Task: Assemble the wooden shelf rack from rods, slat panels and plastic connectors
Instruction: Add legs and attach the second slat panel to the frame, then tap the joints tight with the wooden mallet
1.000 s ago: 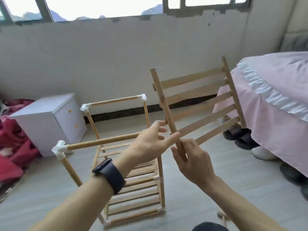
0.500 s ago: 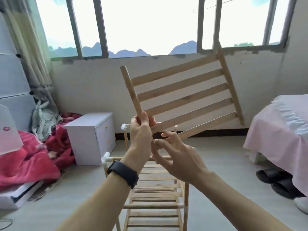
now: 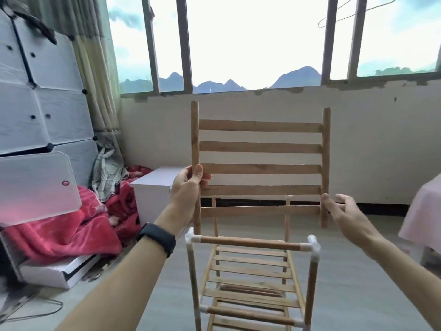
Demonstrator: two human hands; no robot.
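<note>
**Desk:** How far along is it from your seat?

**Operator:** Partly built, I judge. The tall rack frame (image 3: 310,285) of round wooden rods stands on the floor. It has white plastic corner connectors (image 3: 192,238) on its front top corners, and at least one pale slatted shelf (image 3: 250,266) is already seated lower down. The top level looks unfilled.

**Desk:** And the next piece?

**Operator:** I see the light wooden slat panel (image 3: 260,148), five flat slats between two round side rods. It is held upright in the air just above the frame's front top rod. The left hand (image 3: 188,187) wraps the panel's left rod. The right hand (image 3: 346,213) is spread and loose, holding nothing. Its fingertips are just beside the right rod, and I cannot tell if they touch.

**Desk:** What's left?

**Operator:** Turning that panel flat and fitting it in at the top, I reckon.
</note>
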